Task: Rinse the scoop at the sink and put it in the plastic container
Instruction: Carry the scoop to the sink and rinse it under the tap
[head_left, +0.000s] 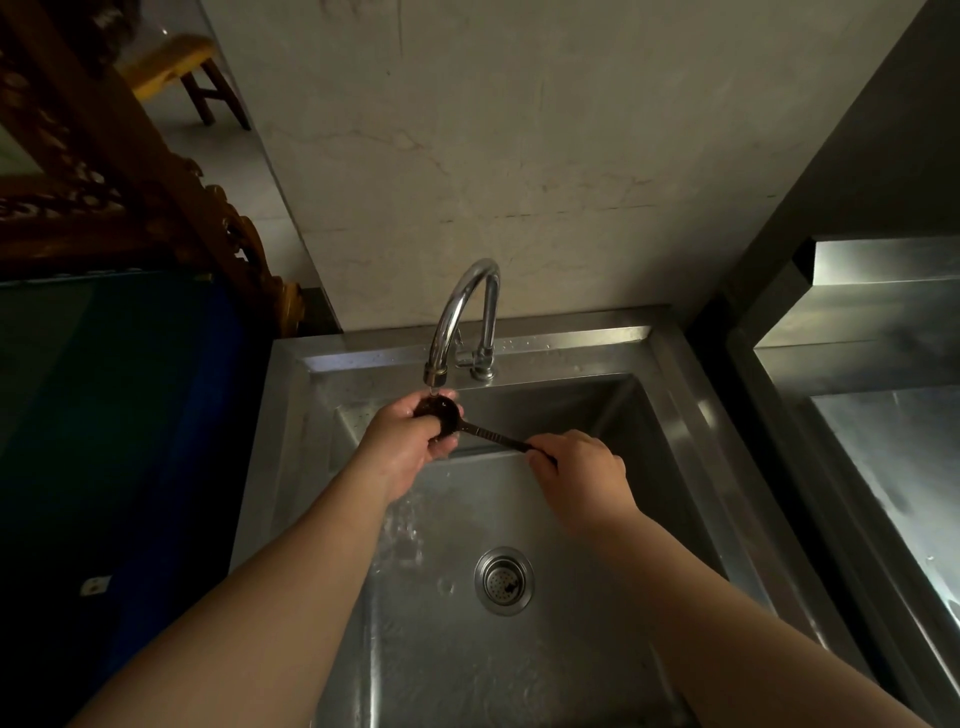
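Observation:
A dark scoop (451, 418) with a long thin handle is held over the steel sink (675, 395), its bowl right under the spout of the chrome tap (467, 306). A thin stream of water falls into the bowl. My left hand (402, 441) cups the scoop's bowl from below and the side. My right hand (582, 470) pinches the end of the handle. No plastic container is in view.
The sink basin is wet, with a round drain strainer (504, 580) near its middle. A second steel unit (857, 322) stands to the right. Dark blue furniture (130, 415) and carved wood (130, 171) lie to the left, a marble wall behind.

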